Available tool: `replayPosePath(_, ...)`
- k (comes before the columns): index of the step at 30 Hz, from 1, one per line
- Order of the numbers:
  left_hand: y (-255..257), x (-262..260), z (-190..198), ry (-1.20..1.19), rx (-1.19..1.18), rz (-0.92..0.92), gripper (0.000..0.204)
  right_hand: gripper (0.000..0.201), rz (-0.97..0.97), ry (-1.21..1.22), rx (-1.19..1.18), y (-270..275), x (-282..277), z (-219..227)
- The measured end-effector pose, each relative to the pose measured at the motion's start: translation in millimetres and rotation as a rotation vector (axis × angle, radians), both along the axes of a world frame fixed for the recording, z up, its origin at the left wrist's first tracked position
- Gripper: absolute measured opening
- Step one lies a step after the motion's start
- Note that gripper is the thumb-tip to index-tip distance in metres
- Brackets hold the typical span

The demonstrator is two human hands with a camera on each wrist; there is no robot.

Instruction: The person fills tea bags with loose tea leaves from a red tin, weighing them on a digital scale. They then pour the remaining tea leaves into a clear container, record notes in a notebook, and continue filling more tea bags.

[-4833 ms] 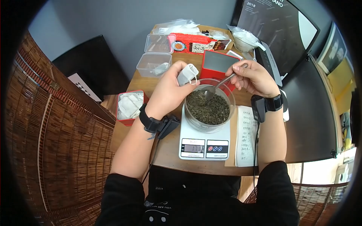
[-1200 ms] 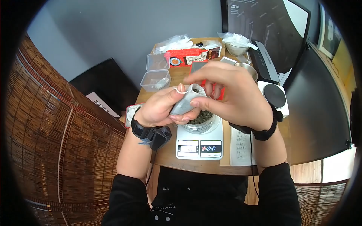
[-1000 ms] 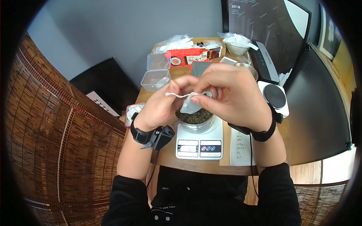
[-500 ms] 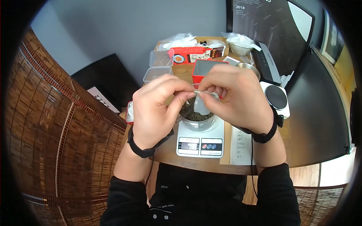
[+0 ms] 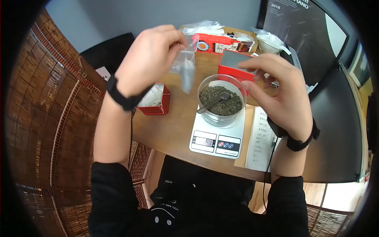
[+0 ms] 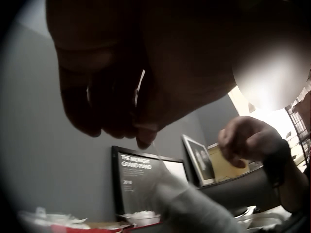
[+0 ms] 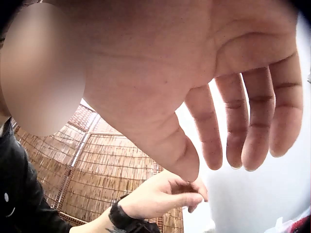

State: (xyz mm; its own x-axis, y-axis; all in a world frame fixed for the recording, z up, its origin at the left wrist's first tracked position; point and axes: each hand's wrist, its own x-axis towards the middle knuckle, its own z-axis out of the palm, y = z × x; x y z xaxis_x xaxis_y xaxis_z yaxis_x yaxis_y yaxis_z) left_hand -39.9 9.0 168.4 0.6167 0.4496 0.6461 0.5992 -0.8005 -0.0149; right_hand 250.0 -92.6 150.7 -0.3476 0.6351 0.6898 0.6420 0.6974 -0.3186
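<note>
The left hand point(image 5: 152, 55) is raised over the table's left part, pinching the string of a filled pale pouch point(image 5: 188, 77). The pouch hangs blurred in front of the clear plastic box; in the left wrist view the pouch point(image 6: 194, 208) dangles below the fingertips. To the right of the round clear tub point(image 5: 241, 103), the right hand point(image 5: 286, 94) hovers with loosely bent fingers and nothing in them. Dark dried leaves point(image 5: 231, 106) lie in the tub, with a metal spoon point(image 5: 215, 102) resting on them. The tub stands on a white kitchen scale point(image 5: 197, 136).
A red tin point(image 5: 154, 110) of white pouches stands at the left, an opened red box point(image 5: 237, 71) behind the tub. Right of the scale lies a handwritten notebook point(image 5: 258, 142). Red packaging point(image 5: 215, 38) and a bowl with plastic bags point(image 5: 270, 43) are at the back.
The left hand has moved up and left with the pouch, which was above the tub. The right hand has let go of it and moved right, its fingers spread more.
</note>
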Motion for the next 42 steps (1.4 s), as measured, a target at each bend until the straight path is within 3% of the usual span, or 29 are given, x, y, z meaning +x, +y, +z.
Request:
replayPosePath(5,90.2,-33.9,-23.8,0.062,-0.091,0.178,0.011,0.028,-0.016,-0.028,-0.067,-9.3,0.1,7.3)
replayPosePath(7,119.9,-42.0,-33.9,0.116,-0.132,0.327,0.016,0.023,-0.030,-0.029,-0.131,-9.5,-1.6,8.5)
replayPosePath(12,161.7,-56.9,-80.0,0.172,-0.300,0.324,0.016,0.023,-0.035,-0.069,-0.174,-7.8,-1.8,5.2)
replayPosePath(15,153.2,-64.0,-98.6,0.249,-0.347,0.307,0.018,0.026,-0.034,-0.104,-0.205,-8.1,0.0,7.1)
replayPosePath(17,117.1,-58.1,-85.6,0.178,-0.194,0.304,0.021,0.029,-0.027,-0.121,-0.239,-10.5,0.7,9.1)
replayPosePath(20,43.8,-41.6,-77.9,-0.036,-0.267,0.161,0.017,0.029,-0.011,-0.121,-0.274,-13.5,0.9,11.5)
replayPosePath(22,-12.2,-31.7,-89.6,-0.068,-0.381,0.094,0.012,0.028,-0.002,-0.079,-0.264,-12.6,-2.6,8.7)
replayPosePath(23,-37.4,-28.1,-100.0,0.047,-0.463,0.183,0.013,0.028,-0.003,-0.033,-0.245,-12.5,-4.3,7.3)
replayPosePath(27,-96.0,-26.9,-160.2,0.010,-0.590,0.225,0.024,0.028,-0.007,-0.074,-0.241,-13.0,-4.2,8.5)
replayPosePath(29,-100.3,-30.4,-187.8,-0.038,-0.515,0.233,0.035,0.028,-0.008,-0.068,-0.251,-12.8,-4.2,8.4)
replayPosePath(36,-35.7,-3.3,-184.4,-0.068,-0.393,0.127,0.042,0.028,-0.023,-0.124,-0.287,-12.3,-9.9,9.7)
replayPosePath(38,-6.2,12.1,-185.6,0.079,-0.598,0.145,0.041,0.027,-0.024,-0.136,-0.289,-10.9,-10.0,7.5)
replayPosePath(39,5.8,18.8,-187.1,0.074,-0.600,0.143,0.041,0.027,-0.019,-0.144,-0.290,-9.9,-10.2,6.3)
replayPosePath(42,25.5,32.9,-192.2,0.536,-0.435,0.166,0.045,0.028,-0.004,-0.136,-0.320,-6.9,-12.1,4.2)
